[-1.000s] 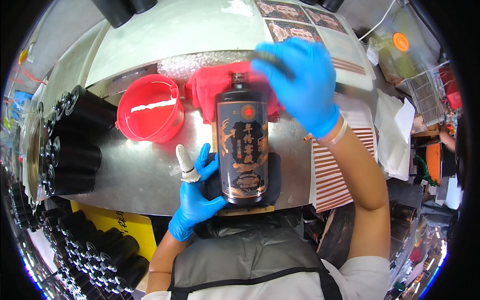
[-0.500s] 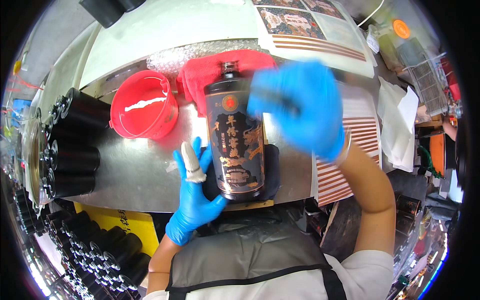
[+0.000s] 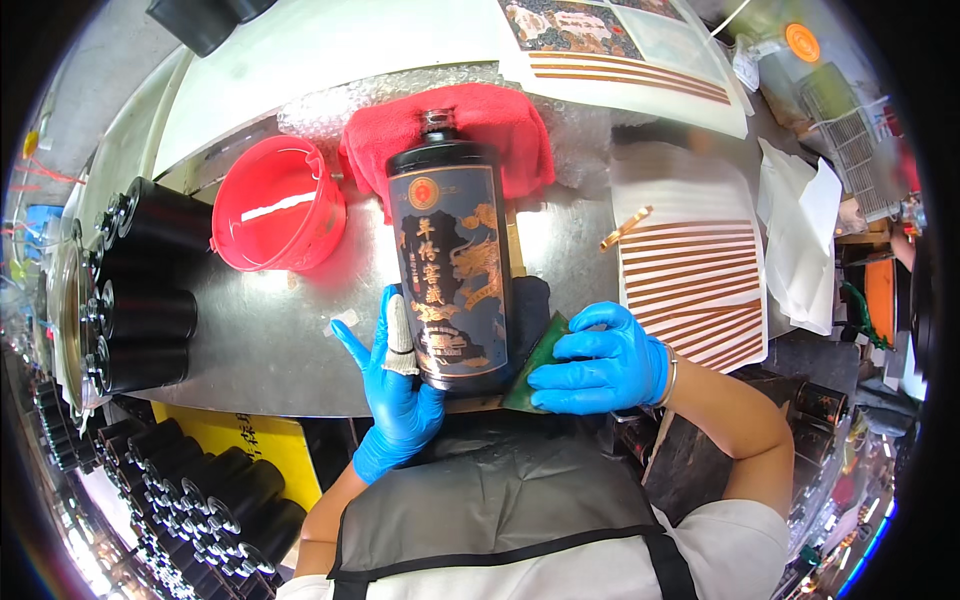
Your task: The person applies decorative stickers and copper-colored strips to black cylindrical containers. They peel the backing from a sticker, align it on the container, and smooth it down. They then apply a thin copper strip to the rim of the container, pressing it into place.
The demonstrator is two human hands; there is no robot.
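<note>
A large black bottle (image 3: 452, 270) with a dark decorated label lies on its back, its neck resting on a folded red towel (image 3: 520, 150) and its base toward me. My left hand (image 3: 397, 385), in a blue glove with a pale cot over one finger, is against the bottle's lower left side, fingers stretched out. To the lower right of the bottle, my gloved right hand (image 3: 600, 365) is closed on a flat green scraper (image 3: 540, 368), whose edge is close to the bottle's base. A dark cloth (image 3: 530, 300) lies partly under the bottle.
Left of the bottle stands a red bucket (image 3: 325, 230). A sheet of brown strips (image 3: 690, 290) lies on the right, with a loose gold-brown strip (image 3: 627, 228) near its left edge. More black bottles (image 3: 150, 310) are at far left. Label sheets (image 3: 570, 30) lie at the back.
My right hand has come down from beside the bottle's shoulder to its lower right, the green scraper now plainly visible. The bottle has shifted slightly left and turned. My left fingers lie closer along it.
</note>
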